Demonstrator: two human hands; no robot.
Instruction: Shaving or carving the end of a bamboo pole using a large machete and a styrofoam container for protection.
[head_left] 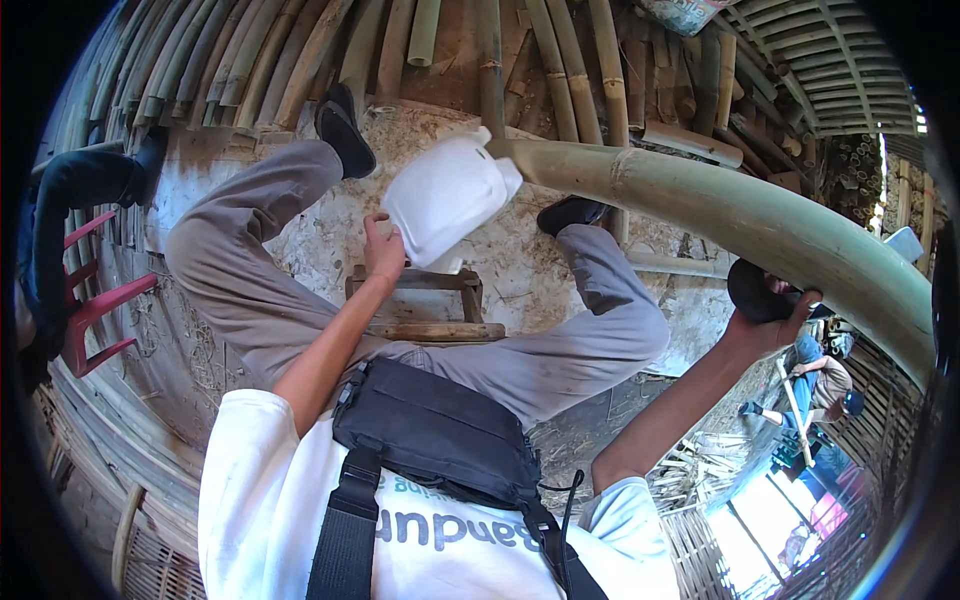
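A white, rounded, plastic-looking piece [445, 197] with small tabs on its edge is held at its lower left side by my left hand [385, 250]. Its exact kind I cannot make out. The near end of a thick green bamboo pole [720, 205] reaches almost to its upper right edge. From there the pole runs off to the right. My right hand [772, 328] is closed on a dark round thing [757, 291] against the pole's underside. Some of its fingers are hidden behind that thing and the pole.
Between my bent legs stands a low wooden bench [440, 332]. Rows of bamboo poles [290, 60] lie across the far side. A red plastic chair [95, 305] and another person's leg [75, 200] are at the left. Another person [820, 385] works at the right near bamboo scraps [700, 455].
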